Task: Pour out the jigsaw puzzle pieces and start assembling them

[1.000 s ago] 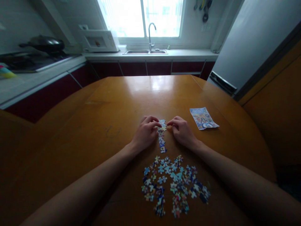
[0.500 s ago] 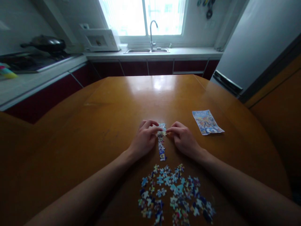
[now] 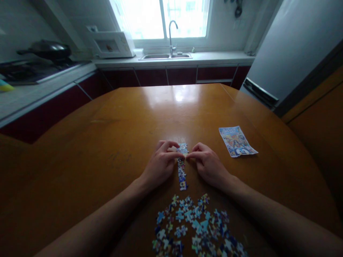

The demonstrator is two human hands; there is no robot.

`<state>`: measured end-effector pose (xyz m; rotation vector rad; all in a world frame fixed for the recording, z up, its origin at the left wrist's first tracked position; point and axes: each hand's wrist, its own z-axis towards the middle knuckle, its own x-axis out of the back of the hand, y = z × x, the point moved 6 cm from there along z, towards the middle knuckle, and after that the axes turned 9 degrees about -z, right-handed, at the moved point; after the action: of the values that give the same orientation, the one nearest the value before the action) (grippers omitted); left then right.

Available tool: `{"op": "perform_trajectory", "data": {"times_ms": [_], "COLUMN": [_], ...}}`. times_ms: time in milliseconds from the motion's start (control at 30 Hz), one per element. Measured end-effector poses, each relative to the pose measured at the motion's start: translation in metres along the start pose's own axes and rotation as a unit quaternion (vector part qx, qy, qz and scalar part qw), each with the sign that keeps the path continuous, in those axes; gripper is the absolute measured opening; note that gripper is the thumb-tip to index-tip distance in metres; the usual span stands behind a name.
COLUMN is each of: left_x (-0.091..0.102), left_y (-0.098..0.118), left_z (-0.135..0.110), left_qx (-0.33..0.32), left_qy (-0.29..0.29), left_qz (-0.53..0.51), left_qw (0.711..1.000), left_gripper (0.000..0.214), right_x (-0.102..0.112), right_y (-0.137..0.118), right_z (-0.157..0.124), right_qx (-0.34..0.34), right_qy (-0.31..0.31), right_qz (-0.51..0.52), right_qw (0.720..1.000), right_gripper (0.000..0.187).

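A narrow strip of joined jigsaw puzzle pieces (image 3: 182, 174) runs away from me on the wooden table. My left hand (image 3: 162, 160) lies along its left side, index finger and thumb curled onto the upper part. From the right, my right hand (image 3: 207, 162) meets the strip's edge with thumb and forefinger pinched together, close to the left thumb tip. The small piece between those fingertips is mostly hidden. Nearer to me, many loose puzzle pieces (image 3: 197, 225) are spread in a heap, blue and white ones among them.
A printed picture sheet (image 3: 237, 141) lies on the wooden table (image 3: 120, 117) to the right. Beyond the table are a counter with a sink (image 3: 155, 56), a faucet and a white microwave (image 3: 112, 44). A pan (image 3: 48, 50) sits on the stove at left; a refrigerator (image 3: 289, 46) stands at right.
Both hands have come slightly closer together, their thumb and finger tips now meeting at the strip's right edge. The view has tilted a little, so the strip and heap appear lower.
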<state>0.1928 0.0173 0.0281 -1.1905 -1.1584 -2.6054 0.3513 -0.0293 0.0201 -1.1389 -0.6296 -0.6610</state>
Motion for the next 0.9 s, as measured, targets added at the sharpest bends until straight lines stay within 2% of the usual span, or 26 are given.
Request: {"op": "perform_trajectory", "data": {"times_ms": [133,300,400,633,900], "left_x": [-0.001,0.006,0.008,0.009,0.01], "left_y": [0.001,0.0,-0.001,0.0,0.0], "left_z": [0.0,0.001,0.002,0.003,0.004], "left_qx": [-0.004,0.018,0.032,0.042,0.039], "left_qy": [-0.003,0.033,0.045,0.041,0.038], "left_qz": [0.0,-0.01,-0.011,-0.013,-0.006], "left_qw": [1.0,0.999,0.998,0.998,0.998], "left_gripper": [0.042,0.043,0.039,0.027,0.026], "right_x": [0.0,0.009,0.012,0.011,0.008], "right_y": [0.001,0.009,0.01,0.012,0.009], "right_z": [0.0,0.001,0.001,0.0,0.001], "right_qx": [-0.007,-0.039,-0.045,-0.074,-0.076], "right_qy": [0.004,0.082,0.102,0.083,0.052], "right_qz": [0.008,0.06,0.068,0.046,0.024], "right_qw": [1.0,0.994,0.991,0.993,0.995], "right_gripper": [0.031,0.032,0.032,0.023,0.021]}}
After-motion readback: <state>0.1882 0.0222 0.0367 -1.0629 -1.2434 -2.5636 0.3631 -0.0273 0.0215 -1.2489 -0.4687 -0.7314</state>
